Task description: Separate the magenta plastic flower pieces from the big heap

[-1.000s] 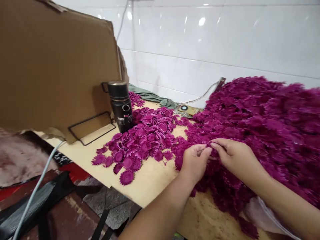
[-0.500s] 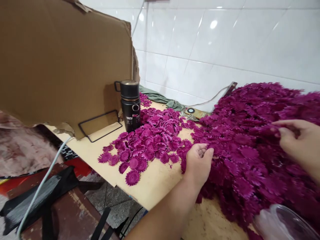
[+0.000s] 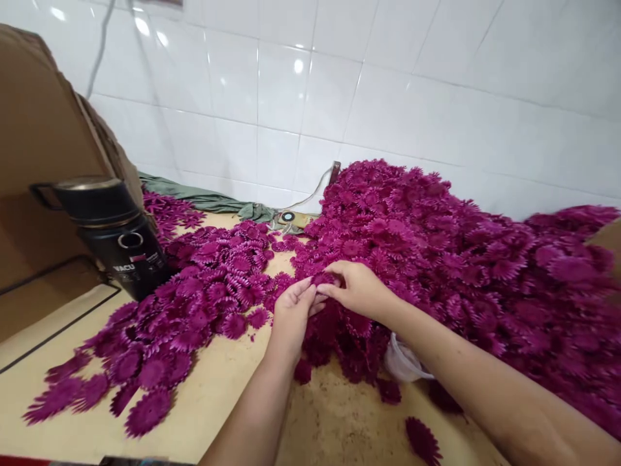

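Observation:
My left hand and my right hand meet over the near edge of a big heap of magenta artificial flower heads. Pinched between the fingertips of both is one magenta artificial flower, partly covered by the fingers. A smaller, flatter pile of the same flowers spreads over the table to the left of my left hand. Beneath my right forearm a clear plastic tub shows in part, its far side hidden by the arm and flowers.
A black vacuum flask stands at the left, by a cardboard box and a thin black wire frame. Green cloth lies along the tiled wall. One loose flower lies on the table near the front.
My right hand has come in from the far right of the heap to join my left hand at one flower. The view has turned to the right.

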The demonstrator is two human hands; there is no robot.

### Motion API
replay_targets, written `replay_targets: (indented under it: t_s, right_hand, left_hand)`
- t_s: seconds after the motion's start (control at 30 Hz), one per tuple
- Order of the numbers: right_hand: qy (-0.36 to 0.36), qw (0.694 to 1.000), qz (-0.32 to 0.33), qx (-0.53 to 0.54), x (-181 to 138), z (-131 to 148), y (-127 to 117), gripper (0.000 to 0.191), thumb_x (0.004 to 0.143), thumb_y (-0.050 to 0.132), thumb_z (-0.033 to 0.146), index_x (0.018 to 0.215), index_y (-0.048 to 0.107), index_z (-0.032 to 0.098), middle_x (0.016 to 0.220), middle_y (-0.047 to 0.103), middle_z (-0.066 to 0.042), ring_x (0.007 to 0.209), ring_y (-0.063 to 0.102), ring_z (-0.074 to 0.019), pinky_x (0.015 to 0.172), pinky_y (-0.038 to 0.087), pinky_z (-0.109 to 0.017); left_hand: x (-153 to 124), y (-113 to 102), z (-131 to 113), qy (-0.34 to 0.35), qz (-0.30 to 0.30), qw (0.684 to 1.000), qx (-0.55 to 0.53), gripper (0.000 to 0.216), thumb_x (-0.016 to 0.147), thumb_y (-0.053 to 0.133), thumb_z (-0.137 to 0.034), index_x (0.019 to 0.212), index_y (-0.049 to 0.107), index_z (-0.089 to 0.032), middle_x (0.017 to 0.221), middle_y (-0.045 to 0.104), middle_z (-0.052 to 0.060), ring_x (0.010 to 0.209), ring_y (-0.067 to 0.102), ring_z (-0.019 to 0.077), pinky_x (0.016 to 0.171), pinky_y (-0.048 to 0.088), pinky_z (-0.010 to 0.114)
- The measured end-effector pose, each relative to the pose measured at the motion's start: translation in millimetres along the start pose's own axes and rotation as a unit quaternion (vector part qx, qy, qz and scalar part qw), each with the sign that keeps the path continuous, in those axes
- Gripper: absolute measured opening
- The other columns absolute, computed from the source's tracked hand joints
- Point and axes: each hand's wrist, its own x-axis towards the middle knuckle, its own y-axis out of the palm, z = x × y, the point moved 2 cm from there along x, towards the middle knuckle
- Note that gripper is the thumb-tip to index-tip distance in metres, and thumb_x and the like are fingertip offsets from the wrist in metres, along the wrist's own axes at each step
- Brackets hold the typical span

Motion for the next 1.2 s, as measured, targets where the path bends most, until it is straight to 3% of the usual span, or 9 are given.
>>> replay_targets:
  t_s: [0.13,0.3,0.5,0.63,0.73,0.83,0.93,1.1,1.2]
  right_hand:
    - [0.002,1.0,0.015,0.018,-0.7,-3.7,3.3,0.008,0.073,0.055,0.02,0.075,0.061,0.016,0.071,0.064,-0.002,0.063,0.054,-0.0128,0.058,0.036,-0.022]
    - [0.012,0.998,-0.025,-0.063,-2.1,5.8,5.6,0.019,0.082,0.043,0.021,0.086,0.06,0.017,0.083,0.067,-0.008,0.075,0.059,-0.0172,0.066,0.038,-0.025]
    - [0.048,0.991,-0.032,-0.124,9.5,17.3,10.8,0.03,0.087,0.032,0.023,0.082,0.061,0.018,0.082,0.068,-0.01,0.072,0.061,-0.0204,0.063,0.039,-0.028]
    - [0.076,0.988,-0.091,-0.103,25.0,1.0,-7.3,0.022,0.081,0.039,0.014,0.078,0.061,0.019,0.08,0.068,-0.007,0.071,0.061,-0.0179,0.067,0.041,-0.027]
    - [0.134,0.979,-0.15,-0.005,30.2,-21.0,-31.7,0.025,0.081,0.037,0.011,0.075,0.06,0.017,0.068,0.065,-0.003,0.06,0.059,-0.013,0.064,0.043,-0.025]
    - [0.082,0.983,-0.145,0.083,20.6,-22.3,-40.7,0.02,0.083,0.039,0.019,0.081,0.059,0.016,0.068,0.063,-0.002,0.057,0.055,-0.0109,0.059,0.043,-0.023]
    - [0.018,0.994,-0.092,0.063,2.6,-4.9,-25.0,0.02,0.076,0.054,0.033,0.087,0.057,0.016,0.074,0.061,-0.003,0.06,0.053,-0.0119,0.058,0.042,-0.024]
    - [-0.031,0.998,-0.052,-0.024,-8.2,14.0,7.1,0.01,0.079,0.046,0.019,0.081,0.055,0.017,0.079,0.058,-0.005,0.072,0.052,-0.0151,0.067,0.039,-0.026]
    - [-0.023,0.997,-0.07,-0.016,-2.1,7.9,1.9,0.014,0.078,0.041,0.014,0.075,0.054,0.018,0.077,0.058,-0.004,0.072,0.052,-0.0151,0.068,0.038,-0.026]
  left_hand:
    - [0.1,0.6,-0.1,-0.001,0.006,1.0,0.027,0.034,0.049,0.076,-0.027,0.078,0.064,-0.013,0.065,0.069,0.002,0.057,0.064,0.0123,0.06,0.051,0.024]
    - [2.5,0.1,-5.5,0.054,0.002,0.998,0.038,0.035,0.046,0.077,-0.031,0.073,0.064,-0.012,0.061,0.068,0.002,0.058,0.064,0.014,0.061,0.051,0.026]
    - [4.8,0.4,-7.2,0.08,-0.034,0.995,0.046,0.037,0.044,0.077,-0.034,0.07,0.061,-0.013,0.057,0.066,0.0,0.058,0.064,0.0161,0.06,0.05,0.028]
    - [3.5,-1.8,-8.4,0.088,-0.045,0.994,0.055,0.039,0.045,0.077,-0.035,0.072,0.06,-0.013,0.058,0.065,0.0,0.059,0.065,0.0171,0.061,0.05,0.029]
    - [1.6,-2.9,-9.0,0.076,-0.046,0.994,0.062,0.039,0.046,0.076,-0.036,0.073,0.061,-0.013,0.058,0.065,-0.001,0.059,0.064,0.0171,0.06,0.049,0.029]
    - [0.8,-1.7,-8.9,0.062,-0.045,0.995,0.059,0.039,0.044,0.076,-0.037,0.07,0.061,-0.014,0.056,0.064,-0.001,0.057,0.064,0.0167,0.056,0.048,0.027]
    - [0.7,-0.3,-7.8,0.051,-0.039,0.996,0.055,0.038,0.042,0.077,-0.037,0.069,0.062,-0.014,0.053,0.063,-0.001,0.055,0.063,0.0159,0.054,0.047,0.025]
    - [1.2,-0.5,-5.8,0.047,-0.023,0.996,0.065,0.036,0.042,0.078,-0.034,0.068,0.064,-0.013,0.054,0.065,0.0,0.054,0.063,0.0142,0.053,0.046,0.022]
    - [1.8,-1.5,-5.9,0.059,-0.023,0.995,0.073,0.036,0.042,0.078,-0.035,0.067,0.063,-0.013,0.054,0.065,-0.001,0.053,0.063,0.0138,0.051,0.044,0.021]
